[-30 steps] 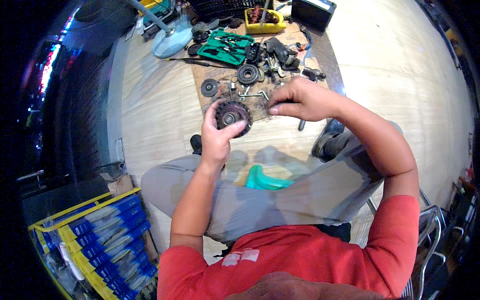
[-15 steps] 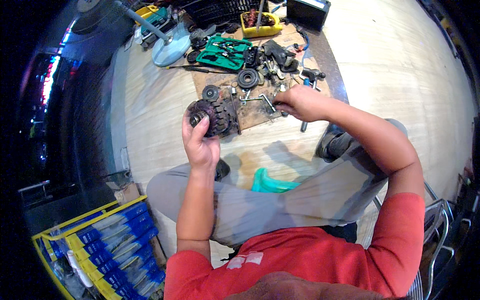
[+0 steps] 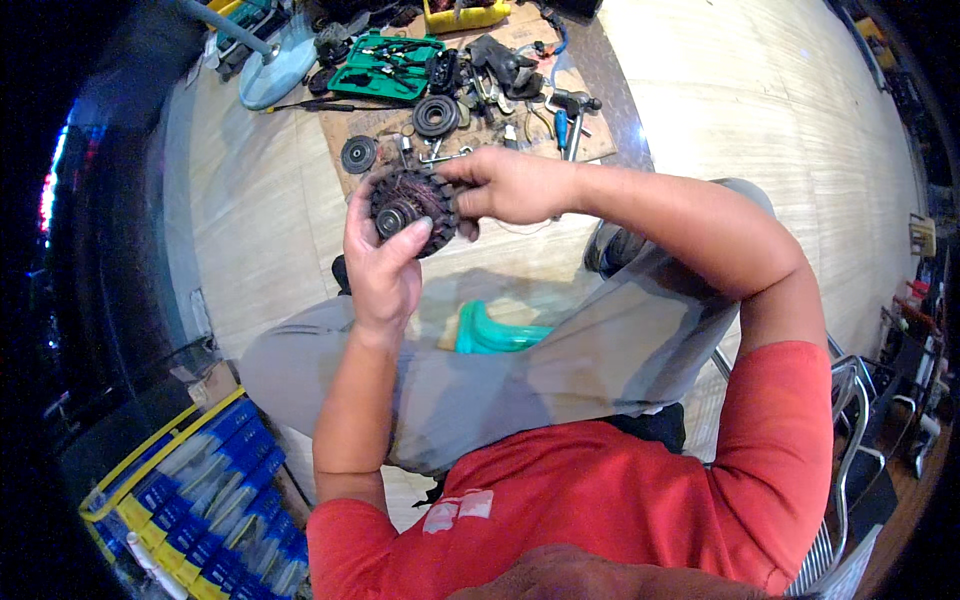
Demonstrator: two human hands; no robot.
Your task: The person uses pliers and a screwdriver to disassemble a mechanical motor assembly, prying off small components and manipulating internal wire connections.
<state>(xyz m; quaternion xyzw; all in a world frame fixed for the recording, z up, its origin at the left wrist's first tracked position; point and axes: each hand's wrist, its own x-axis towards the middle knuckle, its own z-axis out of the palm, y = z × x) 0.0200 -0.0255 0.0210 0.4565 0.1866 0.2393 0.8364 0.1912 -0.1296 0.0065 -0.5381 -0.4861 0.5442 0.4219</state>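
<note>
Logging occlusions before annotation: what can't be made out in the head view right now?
- Left hand: most fingers hidden behind the dark toothed part.
- Right hand: whether it pinches anything small; its own fingers hide that.
- Yellow tray: cut off by the top edge.
- Tools in the green case: too small to identify individually.

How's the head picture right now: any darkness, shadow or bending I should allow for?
Head view: the left margin is nearly black around coloured lights; a soft shadow lies on the pale floor near the grey trousers; the floor's right edge bows; fine detail on the toothed part in the left hand looks murky.
</note>
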